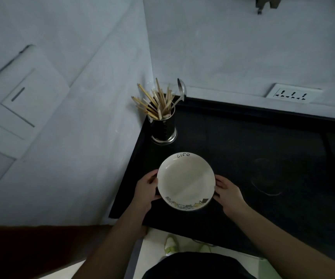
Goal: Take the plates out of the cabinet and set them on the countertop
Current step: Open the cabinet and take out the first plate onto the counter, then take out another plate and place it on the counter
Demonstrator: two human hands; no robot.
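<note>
A round white plate (185, 181) with the word "life" on its far rim and small drawings on its near rim is over the black countertop (253, 141), near its left front corner. My left hand (146, 190) grips the plate's left edge and my right hand (228, 193) grips its right edge. Whether the plate rests on the counter or hovers just above it is not clear. No cabinet is in view.
A metal holder (163, 127) full of chopsticks and a spoon stands in the counter's back left corner, just beyond the plate. A wall socket (293, 95) sits on the back wall. A faint ring mark (265, 176) shows on the counter to the right.
</note>
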